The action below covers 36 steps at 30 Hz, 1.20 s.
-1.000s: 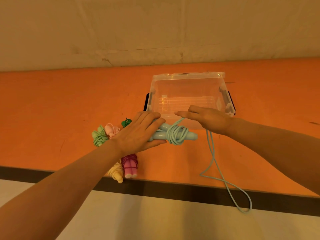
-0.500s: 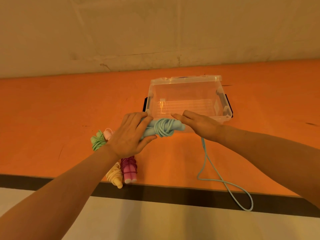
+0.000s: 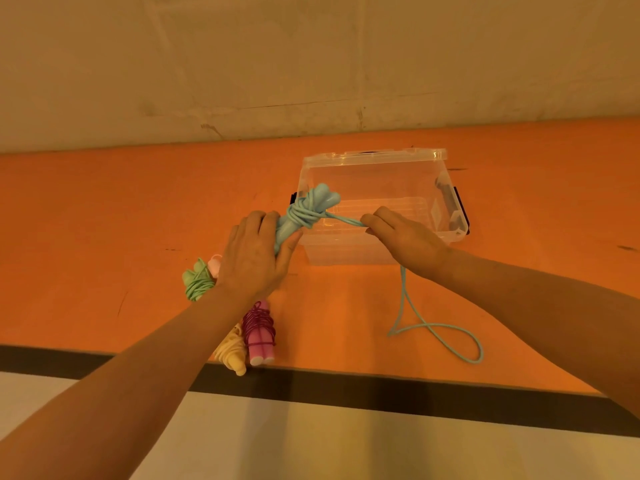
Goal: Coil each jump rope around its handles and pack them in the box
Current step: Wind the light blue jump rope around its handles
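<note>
Keep left hand [image 3: 254,256] gripping blue handles [image 3: 304,211], right hand [image 3: 403,233] pinching taut rope [image 3: 343,220]; wind snugly (loose tail [image 3: 436,329] trails on table), then into box [image 3: 374,155].

Bare indoor spot: orange table [image 3: 104,202] vs scuffed plain wall [image 3: 242,64]

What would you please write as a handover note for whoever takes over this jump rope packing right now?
Hands: left hand grips the blue handles; right hand pinches the blue cord taut.
Things: loose cord tail lies on the orange table. Clear box holds no ropes. Green, pink and yellow ropes lie coiled near the front edge.
Done: three coiled, blue partly.
Left: finish winding blue, pack all.
</note>
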Each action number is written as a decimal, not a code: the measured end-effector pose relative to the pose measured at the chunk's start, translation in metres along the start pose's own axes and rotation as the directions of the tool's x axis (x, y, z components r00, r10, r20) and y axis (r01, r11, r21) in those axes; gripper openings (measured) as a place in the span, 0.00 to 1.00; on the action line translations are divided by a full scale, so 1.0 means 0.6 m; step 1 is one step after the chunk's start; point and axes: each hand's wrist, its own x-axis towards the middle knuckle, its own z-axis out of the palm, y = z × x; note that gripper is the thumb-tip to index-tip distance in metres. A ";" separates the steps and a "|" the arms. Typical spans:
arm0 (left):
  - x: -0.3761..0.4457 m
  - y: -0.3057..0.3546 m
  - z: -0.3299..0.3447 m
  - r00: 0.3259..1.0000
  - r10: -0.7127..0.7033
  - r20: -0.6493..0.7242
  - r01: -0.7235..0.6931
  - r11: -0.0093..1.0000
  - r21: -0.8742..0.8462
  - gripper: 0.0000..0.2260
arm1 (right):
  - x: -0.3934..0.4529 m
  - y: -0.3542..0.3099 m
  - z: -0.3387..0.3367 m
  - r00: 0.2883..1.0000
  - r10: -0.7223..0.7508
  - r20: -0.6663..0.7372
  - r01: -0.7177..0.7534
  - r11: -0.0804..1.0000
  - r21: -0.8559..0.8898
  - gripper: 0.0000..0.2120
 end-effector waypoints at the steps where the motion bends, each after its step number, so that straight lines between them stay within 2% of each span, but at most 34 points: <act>1: 0.001 -0.001 0.001 1.000 -0.015 0.003 0.015 1.000 0.001 0.26 | -0.001 0.000 0.000 1.000 0.021 0.002 -0.021 1.000 0.014 0.26; 4: 0.005 -0.002 0.003 0.999 -0.031 0.018 0.031 1.000 0.008 0.26 | -0.004 -0.006 -0.006 0.996 0.093 0.007 -0.094 0.995 0.033 0.29; 8: 0.010 0.000 0.006 0.998 -0.041 0.042 0.041 0.999 0.020 0.30 | 0.001 -0.016 -0.019 0.986 0.155 -0.067 -0.156 0.988 -0.018 0.27; 10: 0.013 0.000 0.005 0.999 -0.030 0.039 0.029 0.999 0.043 0.28 | 0.005 -0.019 -0.021 0.982 0.151 -0.115 -0.158 0.986 -0.055 0.21; 12: 0.015 0.002 0.006 0.999 -0.019 0.037 0.016 0.997 0.072 0.26 | 0.004 -0.024 -0.022 0.984 0.119 -0.135 -0.132 0.987 -0.088 0.09; 13: 0.015 0.003 0.006 0.999 -0.015 0.039 0.012 0.997 0.082 0.25 | 0.004 -0.024 -0.024 0.983 0.103 -0.150 -0.120 0.987 -0.110 0.06; 15: 0.017 0.008 0.007 0.999 -0.016 0.044 0.012 0.996 0.091 0.25 | 0.002 -0.021 -0.022 0.980 0.069 -0.187 -0.100 0.981 -0.165 0.17; 17: 0.020 0.013 0.006 0.999 -0.023 0.048 0.019 0.996 0.089 0.25 | 0.004 -0.017 -0.023 0.971 0.025 -0.238 -0.079 0.972 -0.220 0.20; 22: 0.031 0.026 -0.003 0.998 -0.058 0.020 0.055 0.991 0.118 0.26 | 0.005 -0.010 -0.023 0.941 -0.101 -0.323 -0.016 0.940 -0.340 0.20; 26: 0.037 0.031 -0.005 0.996 -0.088 0.028 0.083 0.984 0.156 0.26 | 0.008 -0.011 -0.021 0.931 -0.155 -0.329 0.025 0.929 -0.369 0.23; 30: 0.048 0.013 -0.016 0.967 -0.245 0.071 0.228 0.955 0.188 0.26 | -0.004 -0.002 -0.015 0.935 -0.176 -0.308 0.054 0.929 -0.367 0.23; 34: 0.034 -0.009 -0.013 0.988 -0.137 0.074 0.113 0.960 0.256 0.23 | -0.022 0.007 -0.014 0.929 -0.241 -0.280 0.119 0.913 -0.390 0.20; 36: 0.030 -0.007 -0.008 0.985 -0.141 0.098 0.110 0.958 0.266 0.22 | -0.021 0.004 -0.020 0.926 -0.252 -0.282 0.132 0.914 -0.384 0.19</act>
